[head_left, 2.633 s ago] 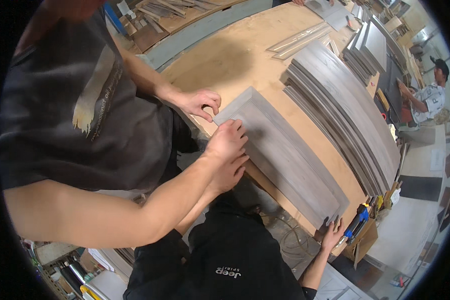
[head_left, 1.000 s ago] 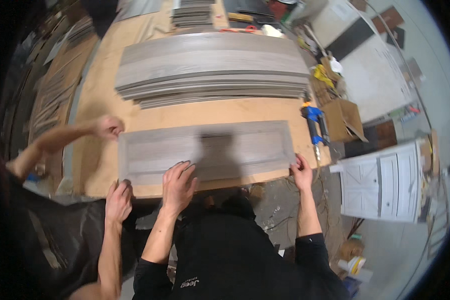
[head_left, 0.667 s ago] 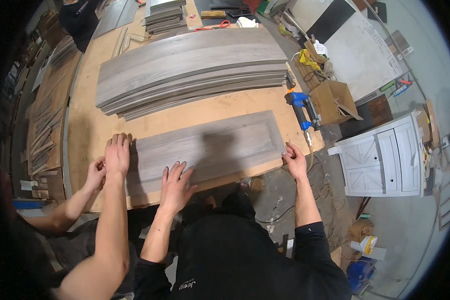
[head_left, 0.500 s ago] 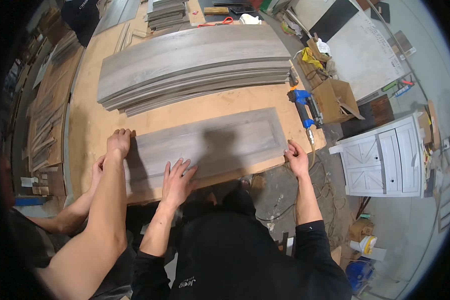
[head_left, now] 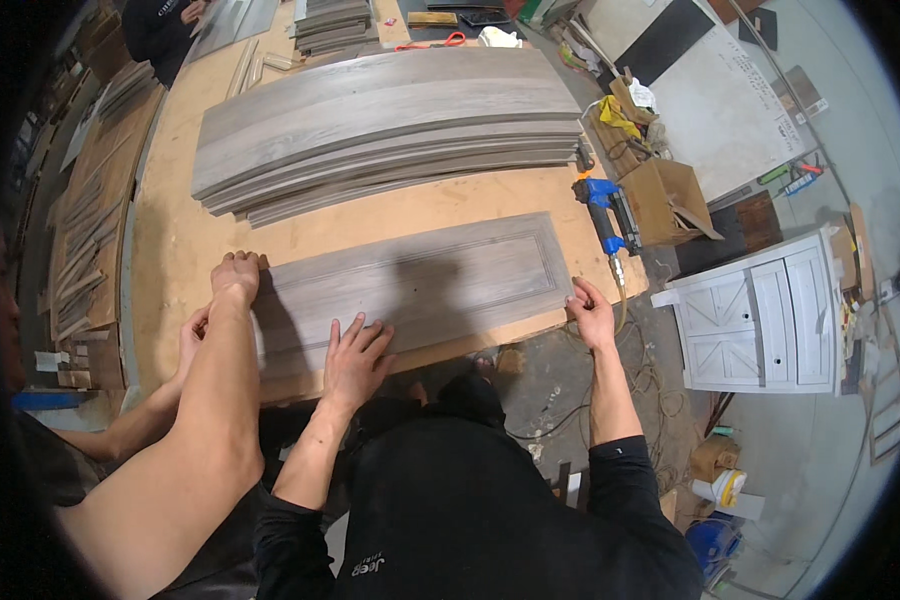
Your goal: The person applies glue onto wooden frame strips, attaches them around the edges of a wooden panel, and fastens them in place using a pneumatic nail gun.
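Note:
Flat near the front edge of the table lies a grey wood-grain panel (head_left: 490, 262) with a framed groove around its border. My left hand (head_left: 355, 368) rests on its near edge, fingers spread and palm down. With bent fingers and thumb, my right hand (head_left: 592, 316) grips the panel's right end close to the near corner. A co-worker on my left has one hand (head_left: 238, 275) over the panel's left end; the co-worker's other hand (head_left: 195, 335) is beside it, partly hidden by the forearm.
Behind the panel, a stack of grey boards (head_left: 390, 115) covers much of the wooden table (head_left: 185, 235). A blue and black nail gun (head_left: 607, 220) with a hose lies at the right edge. Red-handled scissors (head_left: 450, 41) lie farther back. A white cabinet (head_left: 760, 318) stands on the right.
The view has shifted slightly. My hands and the co-worker's hands hold nearly the same places on the panel. At the far left, another person's hand has come into sight.

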The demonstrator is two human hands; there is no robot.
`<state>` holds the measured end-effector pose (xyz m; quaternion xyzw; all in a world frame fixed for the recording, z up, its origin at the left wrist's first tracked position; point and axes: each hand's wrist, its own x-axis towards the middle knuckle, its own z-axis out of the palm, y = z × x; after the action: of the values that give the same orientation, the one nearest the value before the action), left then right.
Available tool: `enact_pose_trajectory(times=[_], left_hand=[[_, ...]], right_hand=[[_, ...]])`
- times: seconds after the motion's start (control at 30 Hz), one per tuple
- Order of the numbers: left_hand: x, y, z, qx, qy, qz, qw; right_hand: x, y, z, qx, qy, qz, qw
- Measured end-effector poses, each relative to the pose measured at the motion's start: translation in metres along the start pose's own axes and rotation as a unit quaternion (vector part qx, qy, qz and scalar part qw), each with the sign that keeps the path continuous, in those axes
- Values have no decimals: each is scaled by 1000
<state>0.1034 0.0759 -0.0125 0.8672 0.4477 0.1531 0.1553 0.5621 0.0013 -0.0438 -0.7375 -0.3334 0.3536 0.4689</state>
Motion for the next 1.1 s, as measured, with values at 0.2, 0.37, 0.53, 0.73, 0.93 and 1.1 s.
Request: enact_pose_trajectory(times=[0.2, 0.37, 0.53, 0.73, 0.93, 1.1], left_hand=[[1, -3, 0, 3, -5, 0, 1000], [-5, -5, -2, -6, 13, -3, 1000], [-1, -7, 6, 6, 22, 32, 999], [-9, -4, 9, -11, 46, 6, 999], [-12, -8, 14, -8, 40, 4, 999], [-14, -9, 18, -17, 57, 1, 998]], right_hand=[[-5, -13, 6, -11, 7, 20, 1000], [-1, -12, 9, -3, -15, 8, 1000], [4, 9, -10, 3, -11, -20, 1000], [4, -1, -8, -40, -24, -26, 999], [7, 1, -10, -40, -43, -20, 998], [10, 6, -11, -42, -39, -18, 998]])
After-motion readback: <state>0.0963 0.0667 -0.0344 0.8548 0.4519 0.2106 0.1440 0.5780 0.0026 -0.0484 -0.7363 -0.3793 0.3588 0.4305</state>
